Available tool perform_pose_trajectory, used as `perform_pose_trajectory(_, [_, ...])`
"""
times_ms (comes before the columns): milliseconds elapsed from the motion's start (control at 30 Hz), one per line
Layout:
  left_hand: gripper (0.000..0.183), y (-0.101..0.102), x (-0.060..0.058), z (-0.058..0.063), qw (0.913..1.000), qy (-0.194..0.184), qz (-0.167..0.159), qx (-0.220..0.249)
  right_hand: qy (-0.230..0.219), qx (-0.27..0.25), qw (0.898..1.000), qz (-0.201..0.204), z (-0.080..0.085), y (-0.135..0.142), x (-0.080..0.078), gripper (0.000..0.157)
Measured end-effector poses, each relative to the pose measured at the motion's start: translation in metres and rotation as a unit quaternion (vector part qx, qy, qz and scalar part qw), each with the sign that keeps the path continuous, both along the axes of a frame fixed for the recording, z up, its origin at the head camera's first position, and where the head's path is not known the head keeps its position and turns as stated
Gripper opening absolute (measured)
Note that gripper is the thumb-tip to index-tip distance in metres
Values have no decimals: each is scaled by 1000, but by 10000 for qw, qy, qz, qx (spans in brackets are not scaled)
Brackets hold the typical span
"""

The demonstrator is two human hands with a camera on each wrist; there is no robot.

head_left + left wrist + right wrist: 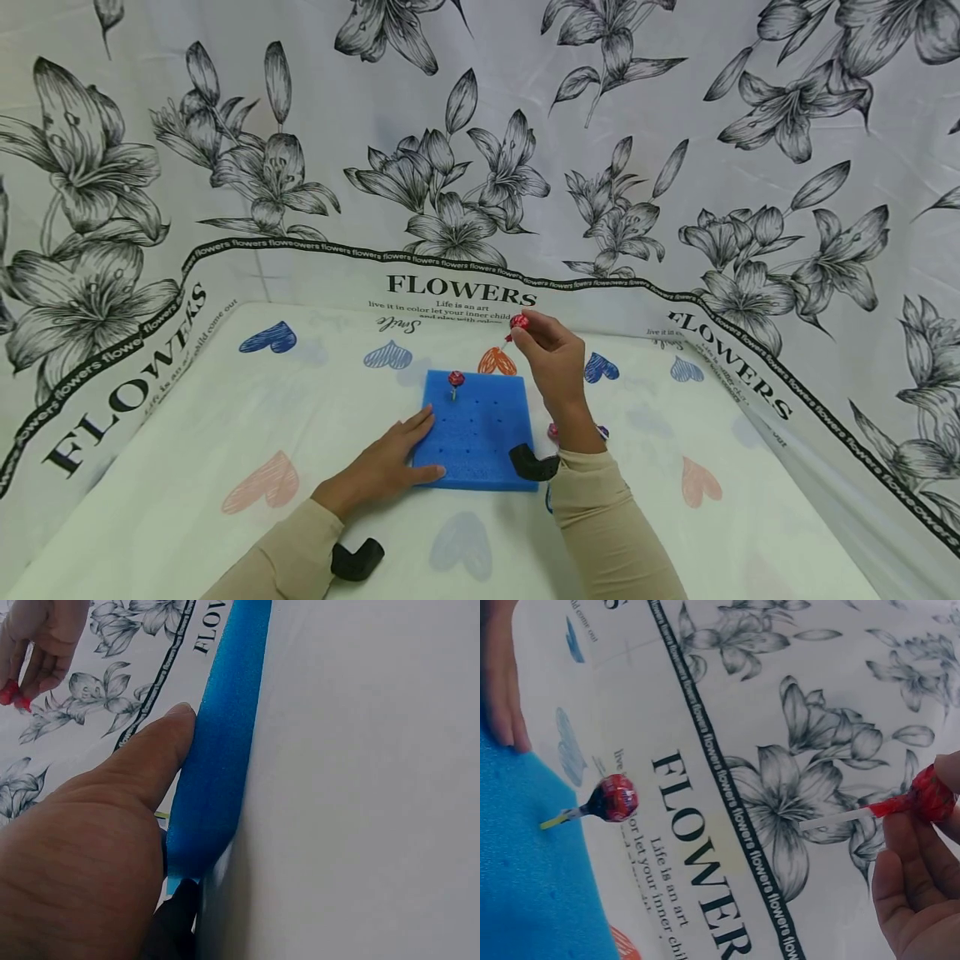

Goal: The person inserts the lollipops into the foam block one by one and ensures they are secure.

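My right hand [552,358] pinches a lollipop [519,322] by its red-wrapped head, raised above the far right corner of a blue foam board [480,462]. In the right wrist view its bare white stick [836,819] points away from the fingers. A second lollipop [615,798], in a dark red wrapper, stands upright in the board near its far left corner. Several small holes dot the board's top. My left hand [386,458] rests at the board's near left corner, its fingers straight along the left side and its thumb [161,754] against the near side.
Right of the board, partly hidden by my right wrist, lie more wrapped lollipops [553,431]. A white cloth with printed hearts [462,546] covers the table. Behind it hangs a flower-printed curtain [457,217]. Each wrist carries a black mount [358,560].
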State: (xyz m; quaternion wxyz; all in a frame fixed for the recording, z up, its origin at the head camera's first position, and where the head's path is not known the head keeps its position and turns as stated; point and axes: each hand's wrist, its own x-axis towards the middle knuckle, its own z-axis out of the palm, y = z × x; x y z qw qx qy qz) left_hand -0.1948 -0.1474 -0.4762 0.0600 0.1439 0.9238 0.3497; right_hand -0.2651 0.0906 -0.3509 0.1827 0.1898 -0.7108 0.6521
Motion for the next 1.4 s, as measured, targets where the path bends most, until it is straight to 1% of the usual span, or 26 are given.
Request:
perform_pose_trajectory(200, [90,0,0,-1,10000,12,-26,4,-260,163,9995,59,-5,-10,13,30])
perform_pose_trajectory(300, [90,0,0,0,10000,29,-31,24,-363,252,9990,78,-12,-13,13,29])
perform_pose_trajectory(367, [89,0,0,1,10000,18,-30,30,-502,299,9983,78,-21,-13,9,30])
perform_pose_trajectory(467, [89,0,1,2,10000,-25,-25,57,-763,368,9964,75,-41,-11,-2,33])
perform_pose_trajectory(567, [90,0,1,2,9999,-84,-10,62,-885,435,9951,24,-61,-10,-14,35])
perform_pose_trajectory(600, [90,0,0,2,9999,-90,-7,60,-884,484,9949,-25,-65,-11,-15,34])
perform_pose_trajectory(633, [90,0,0,1,9999,-96,-9,55,-900,562,9943,-69,-64,-12,-13,33])
perform_pose_trajectory(733, [91,-1,-1,1,10000,-89,-15,40,-848,712,9936,-200,-70,-14,-15,30])
perform_pose_trajectory(833, [91,-1,-1,0,10000,-56,-29,24,-932,843,9917,-258,-75,-15,-17,31])
perform_pose_trajectory(867, [91,-1,-1,0,10000,-52,-29,26,-926,852,9917,-274,-81,-14,-21,32])
perform_pose_trajectory(1200, [90,-1,0,0,10000,35,-11,39,-1160,1071,9873,-188,-89,-16,-24,37])
perform_pose_trajectory(1400, [90,0,0,0,10000,4,19,20,-1270,1302,9831,-209,-93,-16,-25,34])
